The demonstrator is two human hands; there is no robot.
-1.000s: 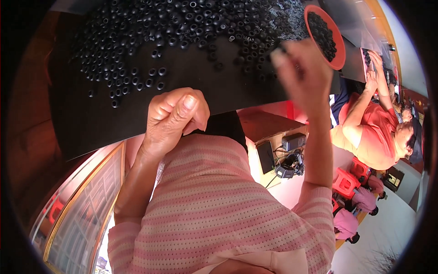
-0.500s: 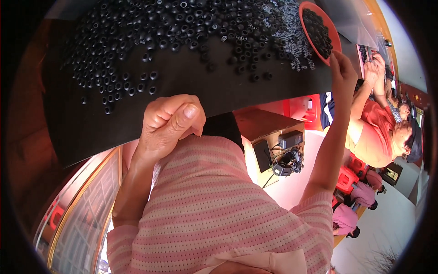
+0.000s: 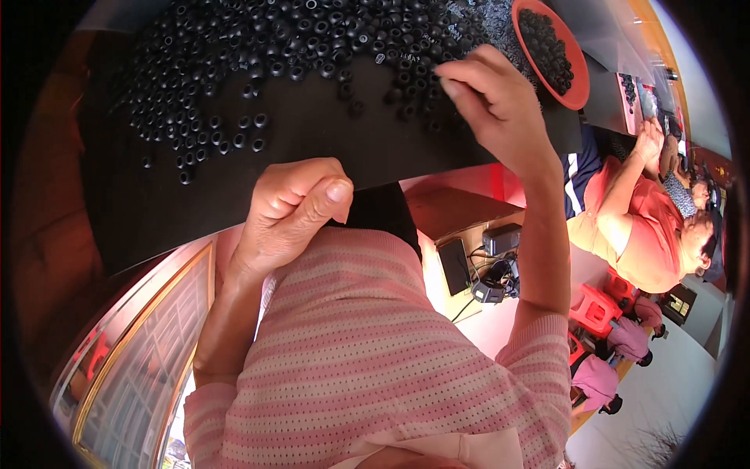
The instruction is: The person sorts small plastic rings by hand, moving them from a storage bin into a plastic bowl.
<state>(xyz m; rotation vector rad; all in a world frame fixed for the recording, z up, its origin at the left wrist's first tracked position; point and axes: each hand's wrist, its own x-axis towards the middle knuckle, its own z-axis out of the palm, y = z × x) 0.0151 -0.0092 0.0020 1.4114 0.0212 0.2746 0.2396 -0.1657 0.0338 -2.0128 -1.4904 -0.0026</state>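
A broad heap of small black bead-like pieces with round holes [image 3: 312,39] covers the far side of the dark table [image 3: 328,125]. My right hand [image 3: 500,102] reaches over the heap's right part, thumb and forefinger tips drawn together beside the pieces; whatever may be between them is too small to make out. Closed in a loose fist, my left hand [image 3: 293,211] stays in front of my body near the table's front edge, thumb over the curled fingers, its contents hidden. An orange-red bowl [image 3: 576,92] holding more black pieces stands at the far right.
Small clear pieces [image 3: 508,31] lie between heap and bowl, partly behind my right hand. Below the table, a cardboard box [image 3: 461,209] carries black adapters and cables [image 3: 496,273]. At right, a co-worker in an orange top [image 3: 644,234] works with both hands near a pink tray [image 3: 627,109].
My right hand has moved left from the bowl's rim to the heap. The left hand remains closed in nearly the same place. The co-worker's hands have shifted slightly.
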